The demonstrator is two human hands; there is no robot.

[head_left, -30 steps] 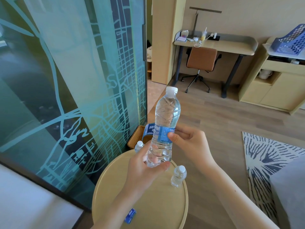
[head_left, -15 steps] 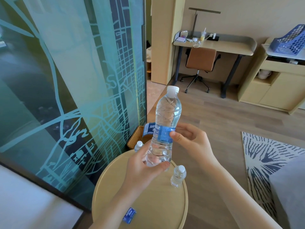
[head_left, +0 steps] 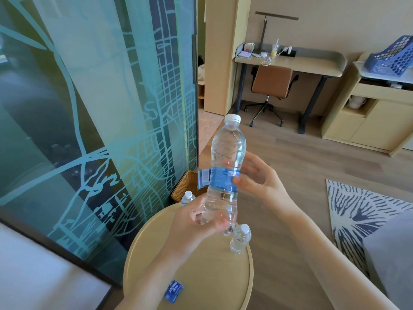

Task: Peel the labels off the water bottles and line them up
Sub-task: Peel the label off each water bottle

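I hold a clear water bottle (head_left: 228,151) with a white cap upright above the round wooden table (head_left: 207,285). My left hand (head_left: 196,220) grips its base. My right hand (head_left: 257,177) pinches the blue label (head_left: 221,179) at the bottle's middle; the label's loose end sticks out to the left. A small bare bottle (head_left: 240,238) stands on the table's right edge. Another small bottle (head_left: 187,197) shows only its top behind my left hand. A peeled blue label (head_left: 173,291) lies on the table near me.
A frosted glass partition (head_left: 100,119) with a map pattern runs along the left. A wicker basket (head_left: 186,185) sits on the floor behind the table. A patterned rug (head_left: 357,211) lies to the right. Desk, chair and cabinet stand far back.
The bottle has turned slightly in my hands and more of the label's loose end stands free on the left. My right thumb stays on the label.
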